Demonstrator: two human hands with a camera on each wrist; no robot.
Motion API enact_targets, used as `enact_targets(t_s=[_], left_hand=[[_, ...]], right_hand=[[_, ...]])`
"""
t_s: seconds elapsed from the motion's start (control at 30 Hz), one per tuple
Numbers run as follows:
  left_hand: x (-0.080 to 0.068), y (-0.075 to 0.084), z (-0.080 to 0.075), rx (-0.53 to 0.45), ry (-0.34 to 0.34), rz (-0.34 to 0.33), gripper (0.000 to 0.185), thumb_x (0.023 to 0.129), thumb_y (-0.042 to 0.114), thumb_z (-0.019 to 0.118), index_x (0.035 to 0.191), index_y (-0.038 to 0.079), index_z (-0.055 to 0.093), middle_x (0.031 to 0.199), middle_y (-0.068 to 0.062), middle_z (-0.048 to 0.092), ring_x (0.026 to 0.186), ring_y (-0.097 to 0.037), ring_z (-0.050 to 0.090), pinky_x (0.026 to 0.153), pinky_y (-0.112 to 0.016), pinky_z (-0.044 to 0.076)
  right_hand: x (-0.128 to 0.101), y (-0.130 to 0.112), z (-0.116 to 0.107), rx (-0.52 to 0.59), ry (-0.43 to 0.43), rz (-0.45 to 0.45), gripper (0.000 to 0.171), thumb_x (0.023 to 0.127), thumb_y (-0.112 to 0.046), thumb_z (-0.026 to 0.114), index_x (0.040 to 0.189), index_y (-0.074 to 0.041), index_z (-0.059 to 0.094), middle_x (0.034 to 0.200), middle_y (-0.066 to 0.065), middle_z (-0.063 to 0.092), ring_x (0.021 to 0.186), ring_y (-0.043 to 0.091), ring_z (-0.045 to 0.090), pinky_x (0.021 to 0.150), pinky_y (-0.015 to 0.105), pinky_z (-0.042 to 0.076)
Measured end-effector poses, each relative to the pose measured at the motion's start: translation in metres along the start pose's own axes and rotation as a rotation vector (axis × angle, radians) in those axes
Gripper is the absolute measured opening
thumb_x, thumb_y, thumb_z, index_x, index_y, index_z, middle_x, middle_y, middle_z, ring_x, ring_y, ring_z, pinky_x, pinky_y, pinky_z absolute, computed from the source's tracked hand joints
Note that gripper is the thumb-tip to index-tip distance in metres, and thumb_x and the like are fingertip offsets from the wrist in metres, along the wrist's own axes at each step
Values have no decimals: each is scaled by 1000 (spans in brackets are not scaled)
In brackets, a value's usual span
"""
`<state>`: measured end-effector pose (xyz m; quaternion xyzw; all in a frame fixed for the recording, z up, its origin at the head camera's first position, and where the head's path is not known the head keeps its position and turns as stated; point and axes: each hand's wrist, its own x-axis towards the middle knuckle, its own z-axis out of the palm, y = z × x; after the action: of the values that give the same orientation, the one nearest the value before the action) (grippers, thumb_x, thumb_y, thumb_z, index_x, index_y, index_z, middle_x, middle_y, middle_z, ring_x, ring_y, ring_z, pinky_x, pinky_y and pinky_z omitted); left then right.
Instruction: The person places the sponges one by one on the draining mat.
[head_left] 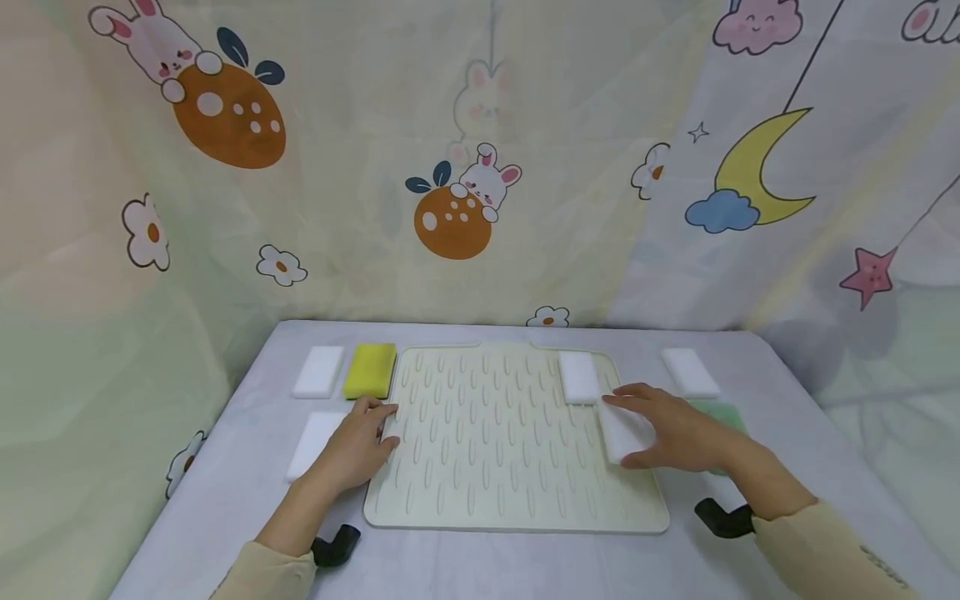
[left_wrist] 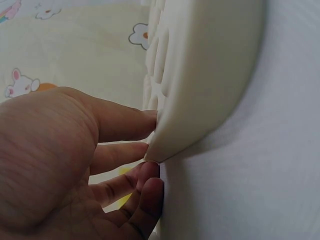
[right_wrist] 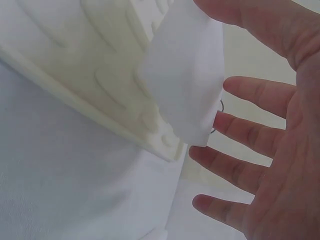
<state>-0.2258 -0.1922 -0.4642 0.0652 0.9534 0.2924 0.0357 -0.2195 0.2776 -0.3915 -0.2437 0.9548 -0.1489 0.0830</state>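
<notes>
A: Right hand (head_left: 678, 433), fingers nearly straight, thumb and fingertips touching a white rectangular foam sponge (head_left: 624, 433) on the right edge of the cream ribbed silicone drying mat (head_left: 510, 450). Loose contact; the sponge could slip off onto the table.

B: Left hand (head_left: 358, 442), fingers relaxed, presses the mat's left edge. Nudging could shift the mat.
</notes>
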Motion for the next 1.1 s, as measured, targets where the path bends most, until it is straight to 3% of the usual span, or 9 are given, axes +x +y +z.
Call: enact_targets(t_s=[1.1], left_hand=[[1,-2,-1,22,-6,8,55,96,16,72,146,1,56,139,-17,49,97,-20,57,82,-35,48]], right_hand=[[10,-24,24,-9,-24,-34,91,76,-51,89,152,-14,53,153,13,50,135,42,53,106,64,43]])
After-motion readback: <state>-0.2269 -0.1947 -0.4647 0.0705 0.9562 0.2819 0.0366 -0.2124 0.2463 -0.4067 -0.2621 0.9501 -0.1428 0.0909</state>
